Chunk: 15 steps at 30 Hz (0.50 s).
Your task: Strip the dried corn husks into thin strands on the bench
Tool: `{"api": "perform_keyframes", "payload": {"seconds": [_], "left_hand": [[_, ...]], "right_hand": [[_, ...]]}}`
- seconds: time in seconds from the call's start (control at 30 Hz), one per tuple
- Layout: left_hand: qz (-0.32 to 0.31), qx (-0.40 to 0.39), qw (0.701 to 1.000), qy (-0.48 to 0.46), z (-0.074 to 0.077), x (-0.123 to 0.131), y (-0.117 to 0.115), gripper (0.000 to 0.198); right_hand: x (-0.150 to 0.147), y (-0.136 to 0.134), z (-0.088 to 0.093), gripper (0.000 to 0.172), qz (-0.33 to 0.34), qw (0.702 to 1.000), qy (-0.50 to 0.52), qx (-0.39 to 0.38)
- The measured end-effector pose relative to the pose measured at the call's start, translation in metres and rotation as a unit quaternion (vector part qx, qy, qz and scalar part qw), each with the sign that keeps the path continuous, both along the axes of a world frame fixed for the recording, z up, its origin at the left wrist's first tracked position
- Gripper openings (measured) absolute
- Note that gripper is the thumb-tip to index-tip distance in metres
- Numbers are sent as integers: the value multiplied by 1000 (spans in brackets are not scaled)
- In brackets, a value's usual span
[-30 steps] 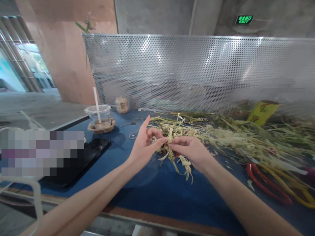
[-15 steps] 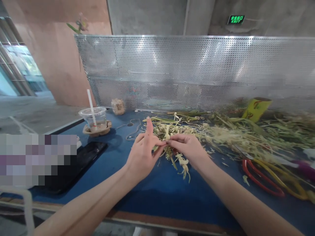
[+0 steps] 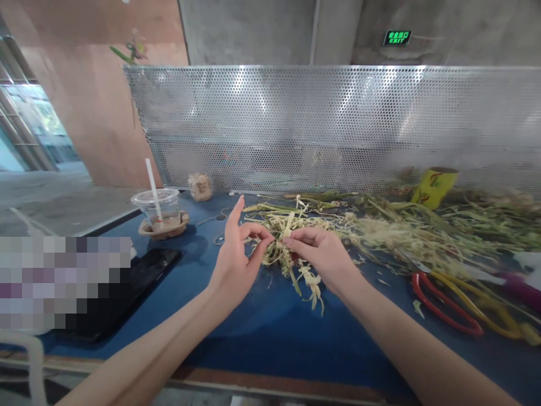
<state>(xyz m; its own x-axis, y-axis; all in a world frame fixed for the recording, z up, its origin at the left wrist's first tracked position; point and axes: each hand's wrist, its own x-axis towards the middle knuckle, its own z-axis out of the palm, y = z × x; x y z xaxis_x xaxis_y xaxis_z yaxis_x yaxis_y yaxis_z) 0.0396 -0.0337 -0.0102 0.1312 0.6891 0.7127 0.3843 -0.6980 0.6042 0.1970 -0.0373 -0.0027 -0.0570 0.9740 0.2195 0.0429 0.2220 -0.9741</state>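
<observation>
My right hand [image 3: 323, 254] pinches a pale plant strip [image 3: 288, 223], which stands up from between thumb and fingers. Just left of it, my left hand [image 3: 239, 254] has thumb and forefinger pressed together with other fingers raised; whatever they pinch is too small to make out. The two sets of fingertips are slightly apart. Below and behind them lies a heap of pale green plant scraps [image 3: 281, 262] on the blue tabletop [image 3: 253, 338]. A curled, whitish plant piece [image 3: 311, 285] sticks out toward me from the heap.
Red-handled scissors [image 3: 443, 307] and yellow handles [image 3: 477, 301] lie at right beside dried stalks [image 3: 465, 225] and a yellow container [image 3: 435, 187]. At left are a lidded plastic cup [image 3: 155, 206] in a cardboard holder and a black phone [image 3: 127, 296]. A perforated metal panel [image 3: 274, 124] stands behind.
My left fingertips have drawn slightly left, away from my right fingertips, which they met before. The pale strip stays by my right hand. The whole view has shifted a little.
</observation>
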Motion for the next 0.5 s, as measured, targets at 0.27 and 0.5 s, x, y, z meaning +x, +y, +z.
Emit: {"api": "perform_keyframes", "payload": {"seconds": [0.27,0.5], "left_hand": [[-71,-130,984,-96,4,4,-6,101],[-55,-183,969,-159,9,3,-4,107]], "right_hand": [[-2,-2,-3,13,9,996,-69,54],[-3,-5,3,17,16,996,-78,28]]}}
